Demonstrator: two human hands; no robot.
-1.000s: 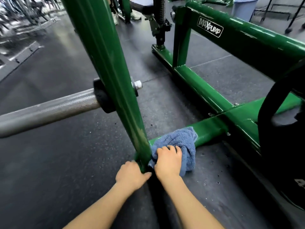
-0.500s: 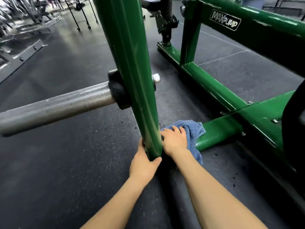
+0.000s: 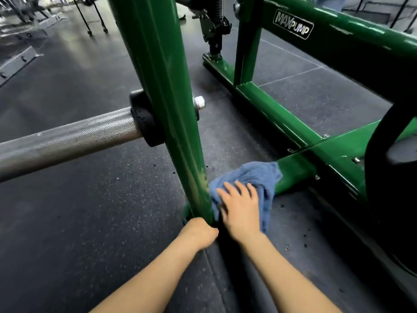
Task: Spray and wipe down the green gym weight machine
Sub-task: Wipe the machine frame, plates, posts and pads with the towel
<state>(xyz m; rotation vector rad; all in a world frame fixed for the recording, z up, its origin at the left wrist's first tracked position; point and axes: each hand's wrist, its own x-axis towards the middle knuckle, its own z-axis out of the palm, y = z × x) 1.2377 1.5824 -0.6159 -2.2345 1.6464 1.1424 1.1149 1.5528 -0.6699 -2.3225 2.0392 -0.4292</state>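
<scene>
Nearest the camera, both forearms reached down to the foot of the green post (image 3: 162, 105). The left hand (image 3: 198, 232) sat clenched at the post's base, knuckles up; whether it gripped the steel or merely braced beside it could not be told, as the fingers were hidden. Just right of it, the right hand (image 3: 241, 211) lay with fingers spread flat, pressing the blue cloth (image 3: 255, 179) onto the near end of the low rail (image 3: 295, 170), right against the post. The cloth draped over the rail's top and hung down its near side toward the floor (image 3: 79, 222).

Above and left, a knurled bar (image 3: 67, 138) stuck out from the post through a black collar (image 3: 144, 118), with a bolt (image 3: 199, 102) on the far side. Further back, the long base rail (image 3: 270, 109) ran away to an upright (image 3: 247, 46) and a beam carrying the MAXPUMP badge (image 3: 293, 24). A black plate (image 3: 388, 177) filled the right edge. No spray bottle was in view.

The likely failures: the cloth, held only by flat pressure, could bunch or slide off the rounded rail, and the hanging edge could drag floor grit back onto the paint. The tight corner where rail met post might be skipped. Knuckles could scrape the bolts on the rail.
</scene>
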